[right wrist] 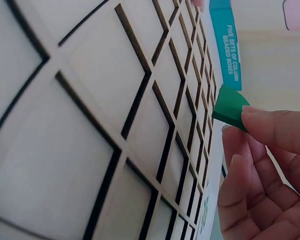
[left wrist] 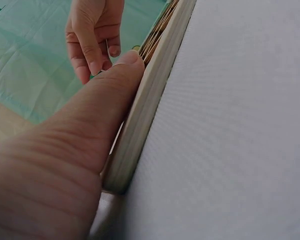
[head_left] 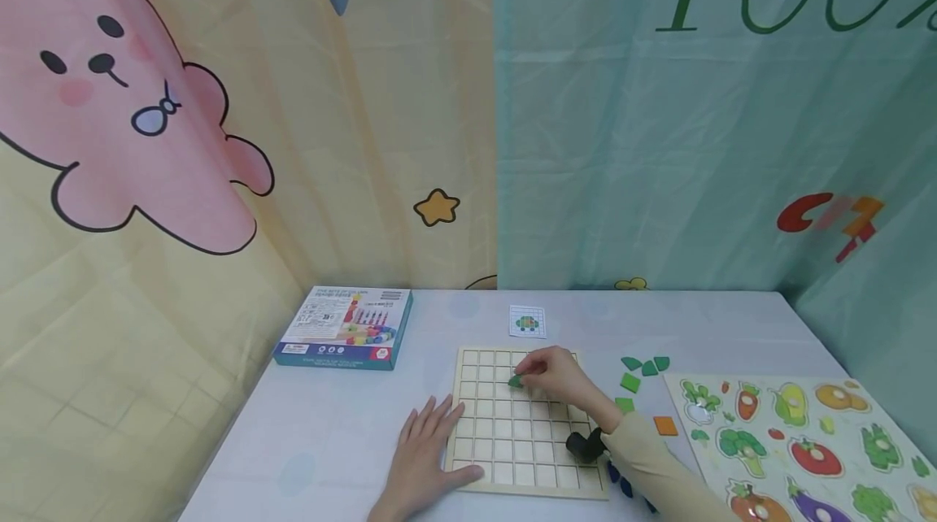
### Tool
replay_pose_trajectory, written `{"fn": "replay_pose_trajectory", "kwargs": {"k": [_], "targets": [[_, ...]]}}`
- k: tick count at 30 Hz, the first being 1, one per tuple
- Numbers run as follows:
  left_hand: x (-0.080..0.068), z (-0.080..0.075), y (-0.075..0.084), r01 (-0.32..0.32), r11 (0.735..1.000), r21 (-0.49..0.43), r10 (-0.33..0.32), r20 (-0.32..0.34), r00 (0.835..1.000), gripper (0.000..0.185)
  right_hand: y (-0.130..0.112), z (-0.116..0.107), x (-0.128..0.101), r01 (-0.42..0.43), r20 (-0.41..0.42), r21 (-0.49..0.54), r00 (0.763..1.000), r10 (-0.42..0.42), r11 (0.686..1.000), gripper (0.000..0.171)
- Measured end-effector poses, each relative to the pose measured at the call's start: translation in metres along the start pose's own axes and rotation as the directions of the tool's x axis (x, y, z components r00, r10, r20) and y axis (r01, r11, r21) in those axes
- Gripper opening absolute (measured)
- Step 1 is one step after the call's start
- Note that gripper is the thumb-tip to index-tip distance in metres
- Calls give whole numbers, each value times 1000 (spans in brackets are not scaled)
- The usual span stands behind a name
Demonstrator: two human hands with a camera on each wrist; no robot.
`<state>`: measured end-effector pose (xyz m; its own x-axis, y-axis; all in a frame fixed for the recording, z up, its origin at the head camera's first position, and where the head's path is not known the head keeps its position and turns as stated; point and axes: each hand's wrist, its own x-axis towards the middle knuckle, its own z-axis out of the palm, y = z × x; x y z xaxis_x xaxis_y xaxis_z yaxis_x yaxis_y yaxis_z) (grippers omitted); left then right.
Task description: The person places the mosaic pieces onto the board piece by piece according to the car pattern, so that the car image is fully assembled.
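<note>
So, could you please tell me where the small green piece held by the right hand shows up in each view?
Head: the green piece sits mid-frame, pinched by the right hand over the wooden grid board.
Left wrist: only a possible green sliver under the fingertips; too unclear.
Right wrist: right of centre, at the fingertips.
Shared landmark: the grid board.

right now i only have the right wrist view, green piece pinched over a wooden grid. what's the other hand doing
Observer: The left hand rests flat at the grid board's left edge, thumb against its rim.
Operator: any more pieces around
Observer: Yes, loose green pieces and an orange square lie on the table right of the board.
Operator: is there a pattern to copy
Observer: A small pattern card lies just beyond the board; the right hand holds the green piece over the upper rows.
</note>
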<state>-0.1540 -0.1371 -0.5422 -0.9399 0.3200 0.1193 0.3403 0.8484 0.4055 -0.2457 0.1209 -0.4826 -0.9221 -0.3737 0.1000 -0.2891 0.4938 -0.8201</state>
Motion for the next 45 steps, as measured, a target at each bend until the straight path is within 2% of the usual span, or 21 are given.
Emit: {"fn": "replay_pose_trajectory", "kwargs": {"k": [6,13,22,29,36,45], "targets": [[-1,1,-1,-7,1000,-7,7,-11,1000,96,-2,10,6,27,14,-33,1000,-27,999,8],[-2,2,-1,-18,1000,-1,18,-24,1000,96,-1,17,8,18,61,-40,998,-15,999,4],[-2,1,0,-14,1000,0,14,-18,1000,96,0,21,12,33,97,-121,995,-21,992,3],[-1,0,0,-14,1000,-5,14,-8,1000,96,2,22,13,31,108,-113,994,-19,993,10],[-2,1,1,0,1000,9,0,-8,1000,96,3,25,13,-6,99,-118,995,18,993,11],[-1,1,0,18,1000,0,-18,18,1000,97,1,22,13,26,128,-136,992,-8,990,9]]}}
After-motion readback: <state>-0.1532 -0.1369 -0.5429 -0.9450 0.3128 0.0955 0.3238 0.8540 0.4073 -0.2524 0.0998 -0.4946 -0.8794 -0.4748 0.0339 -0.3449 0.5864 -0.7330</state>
